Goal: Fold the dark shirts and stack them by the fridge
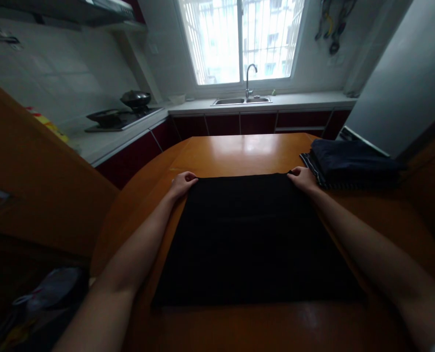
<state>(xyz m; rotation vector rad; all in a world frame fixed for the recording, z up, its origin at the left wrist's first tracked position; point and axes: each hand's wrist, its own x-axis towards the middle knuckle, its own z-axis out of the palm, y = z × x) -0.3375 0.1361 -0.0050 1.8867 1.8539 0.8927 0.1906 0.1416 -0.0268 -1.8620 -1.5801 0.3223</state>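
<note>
A black piece of cloth (pixel 254 239) lies spread flat on the wooden table (pixel 246 146), roughly four-sided, wider at the near edge. At its far left corner my left hand (pixel 184 184) pinches the fabric between thumb and fingers. My right hand (pixel 303 179) grips the far right corner in the same way, and a bit of cloth sticks up by its fingertips. Between the two hands the far edge runs nearly straight. Whether the cloth is a garment or a plain piece, I cannot tell.
Right of my right hand sits a stack of folded dark clothes (pixel 353 161). Beyond the table are a counter with a sink (pixel 242 101), and a stove (pixel 124 120) with a pan and a wok. A refrigerator (pixel 397 83) stands at the right.
</note>
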